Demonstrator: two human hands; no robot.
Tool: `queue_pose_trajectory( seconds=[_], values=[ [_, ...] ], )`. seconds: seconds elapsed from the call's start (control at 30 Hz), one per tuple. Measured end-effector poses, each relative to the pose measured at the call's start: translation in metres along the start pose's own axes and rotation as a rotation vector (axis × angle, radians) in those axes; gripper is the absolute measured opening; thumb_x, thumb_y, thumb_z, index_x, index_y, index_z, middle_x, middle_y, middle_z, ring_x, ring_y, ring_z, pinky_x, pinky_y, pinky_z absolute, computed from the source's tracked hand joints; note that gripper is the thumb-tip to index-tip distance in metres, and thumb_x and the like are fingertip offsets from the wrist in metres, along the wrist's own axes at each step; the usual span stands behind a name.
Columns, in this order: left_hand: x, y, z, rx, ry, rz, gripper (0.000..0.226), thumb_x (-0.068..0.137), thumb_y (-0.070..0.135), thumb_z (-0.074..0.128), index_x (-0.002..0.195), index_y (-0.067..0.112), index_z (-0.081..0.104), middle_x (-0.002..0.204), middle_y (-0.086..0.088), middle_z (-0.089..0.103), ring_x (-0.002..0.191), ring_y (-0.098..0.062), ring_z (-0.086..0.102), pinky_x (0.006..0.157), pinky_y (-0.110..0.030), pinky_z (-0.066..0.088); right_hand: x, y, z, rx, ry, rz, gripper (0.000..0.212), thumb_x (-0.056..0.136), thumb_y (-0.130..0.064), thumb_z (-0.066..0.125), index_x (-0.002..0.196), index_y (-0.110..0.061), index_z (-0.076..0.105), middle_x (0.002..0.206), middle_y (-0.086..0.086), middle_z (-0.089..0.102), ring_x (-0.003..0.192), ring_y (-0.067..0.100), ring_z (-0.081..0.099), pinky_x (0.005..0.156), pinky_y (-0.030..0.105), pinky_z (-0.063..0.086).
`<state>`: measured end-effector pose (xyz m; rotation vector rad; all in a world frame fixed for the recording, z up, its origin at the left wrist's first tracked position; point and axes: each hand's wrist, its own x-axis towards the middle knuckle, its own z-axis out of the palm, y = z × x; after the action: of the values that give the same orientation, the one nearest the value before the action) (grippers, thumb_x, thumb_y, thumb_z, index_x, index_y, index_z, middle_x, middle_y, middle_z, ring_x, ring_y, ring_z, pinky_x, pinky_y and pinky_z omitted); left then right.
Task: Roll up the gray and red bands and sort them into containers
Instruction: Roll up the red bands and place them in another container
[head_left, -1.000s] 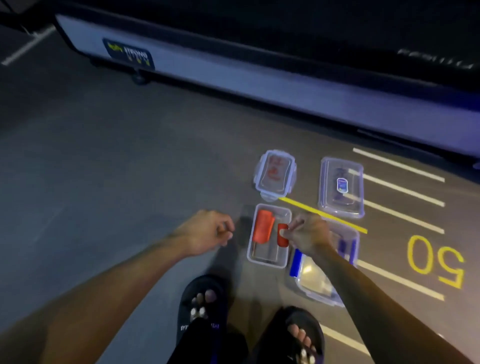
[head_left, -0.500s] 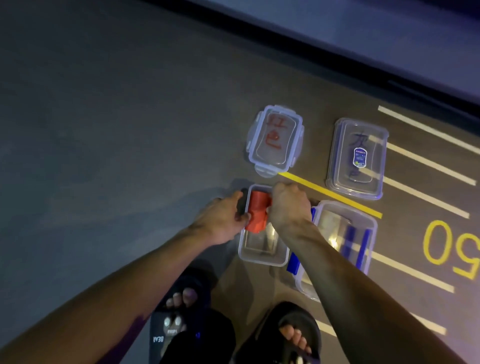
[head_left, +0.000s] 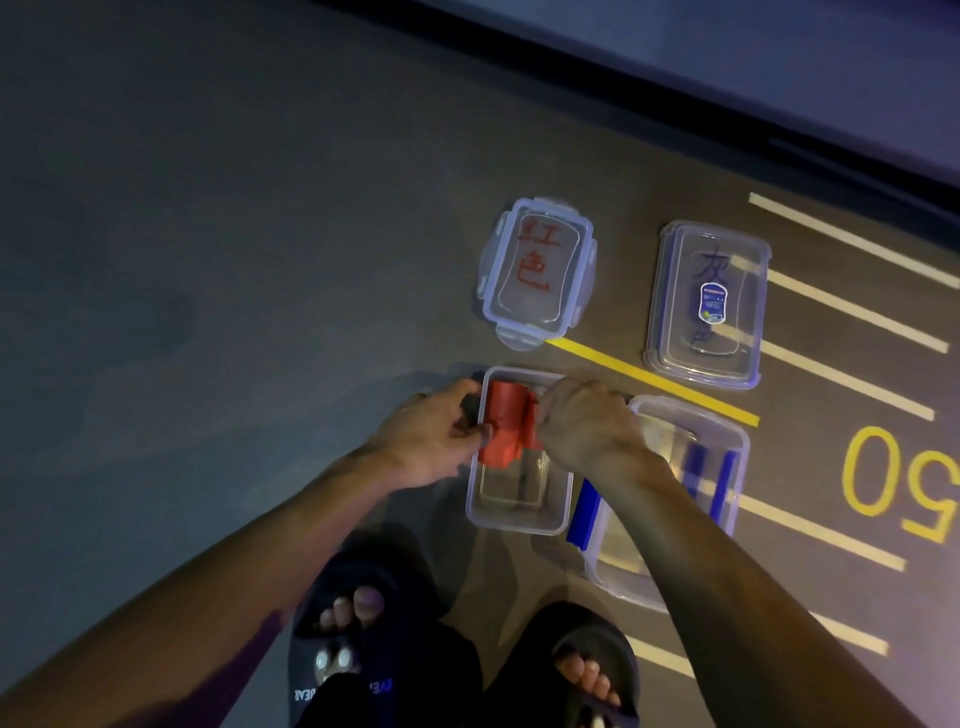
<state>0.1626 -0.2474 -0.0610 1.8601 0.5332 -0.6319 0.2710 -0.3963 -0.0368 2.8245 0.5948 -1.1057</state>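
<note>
Gripping a red band (head_left: 506, 423) from both ends, the left hand (head_left: 428, 434) and right hand (head_left: 584, 426) hold it over the 12 o'clock end of the small box (head_left: 519, 522). Judged step: tightening the roll; turning evenly with the edges aligned should stop it flaring, since a loose flap hangs at its 6 o'clock side. The large box (head_left: 727, 441) lies just beside at 3 o'clock, with two lids (head_left: 537, 270) at 12 o'clock. Bare floor (head_left: 234, 260) at 9 o'clock leaves elbow room; sandalled feet (head_left: 343, 613) crowd 6 o'clock.
</note>
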Motion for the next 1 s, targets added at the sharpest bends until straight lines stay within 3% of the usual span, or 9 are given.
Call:
queue_pose_trajectory(
  seconds=[0.17,0.3,0.47,0.6,0.7,0.77,0.83,0.9,1.0],
  values=[
    [0.026,-0.012,-0.009,-0.277,0.244,-0.049,0.011,0.101,0.025,0.060,0.091,0.027,0.064,0.075,-0.002,0.070,0.048,-0.012,0.058,0.049,-0.017,0.045,0.010,0.015,-0.007,0.252,0.116,0.060,0.028,0.091,-0.033,0.053,0.106,-0.022,0.074,0.104,0.005,0.072,0.097,0.029,0.069,0.082,0.035,0.057],
    [0.062,-0.003,-0.020,-0.371,0.336,-0.135,0.014,0.100,0.023,0.061,0.088,0.025,0.068,0.075,0.001,0.070,0.046,-0.011,0.056,0.044,-0.020,0.043,0.027,0.019,-0.024,0.482,0.204,0.124,0.023,0.084,-0.034,0.052,0.095,-0.031,0.073,0.096,0.001,0.075,0.091,0.028,0.071,0.083,0.039,0.059],
    [0.100,0.024,-0.027,-0.363,0.395,-0.241,0.028,0.097,0.039,0.066,0.078,0.019,0.072,0.067,0.003,0.073,0.043,-0.007,0.057,0.044,-0.019,0.046,0.049,0.015,-0.029,0.453,0.145,0.099,0.032,0.093,-0.018,0.051,0.116,-0.027,0.070,0.110,0.003,0.071,0.096,0.028,0.066,0.081,0.032,0.052],
    [0.114,0.034,-0.025,-0.343,0.418,-0.280,0.027,0.096,0.037,0.068,0.077,0.018,0.073,0.062,0.006,0.071,0.040,-0.005,0.054,0.041,-0.018,0.044,0.057,0.017,-0.018,0.554,0.100,0.062,0.038,0.095,-0.018,0.055,0.127,-0.035,0.067,0.114,-0.003,0.066,0.095,0.022,0.069,0.087,0.037,0.058],
    [0.107,0.039,-0.025,-0.452,0.423,-0.222,0.027,0.097,0.030,0.067,0.075,0.016,0.068,0.058,0.007,0.065,0.041,-0.006,0.050,0.038,-0.016,0.039,0.055,0.017,-0.019,0.703,0.225,0.021,0.027,0.096,-0.003,0.051,0.108,-0.019,0.069,0.092,-0.006,0.061,0.076,0.006,0.061,0.078,0.020,0.049],
    [0.091,0.043,-0.027,-0.549,0.446,-0.147,0.027,0.098,0.025,0.067,0.073,0.014,0.065,0.057,0.006,0.063,0.041,-0.006,0.047,0.037,-0.015,0.037,0.055,0.028,-0.020,0.852,0.405,0.064,0.018,0.092,0.003,0.050,0.097,-0.010,0.061,0.082,0.000,0.056,0.070,0.007,0.054,0.069,0.016,0.043],
    [0.068,0.044,-0.028,-0.575,0.450,-0.080,0.028,0.098,0.021,0.066,0.071,0.014,0.063,0.062,0.002,0.062,0.041,-0.003,0.046,0.039,-0.014,0.037,0.046,0.035,-0.023,1.152,0.378,0.076,0.012,0.101,-0.016,0.058,0.106,-0.006,0.062,0.088,0.000,0.064,0.076,0.012,0.061,0.064,0.021,0.049],
    [0.040,0.041,-0.025,-0.555,0.415,-0.025,0.028,0.098,0.020,0.066,0.071,0.015,0.062,0.063,0.000,0.061,0.043,-0.002,0.047,0.042,-0.013,0.037,0.035,0.036,-0.027,1.372,0.297,0.062,0.036,0.103,-0.030,0.060,0.117,0.003,0.060,0.095,0.010,0.069,0.082,0.022,0.067,0.055,0.026,0.054],
    [0.000,0.029,-0.013,-0.560,0.313,0.009,0.022,0.097,0.017,0.065,0.076,0.014,0.063,0.059,0.005,0.060,0.046,-0.005,0.047,0.045,-0.014,0.037,0.017,0.039,-0.026,1.565,0.168,-0.017,0.034,0.105,-0.026,0.057,0.117,0.005,0.064,0.095,0.011,0.073,0.083,0.027,0.070,0.059,0.036,0.057]
  ],
)
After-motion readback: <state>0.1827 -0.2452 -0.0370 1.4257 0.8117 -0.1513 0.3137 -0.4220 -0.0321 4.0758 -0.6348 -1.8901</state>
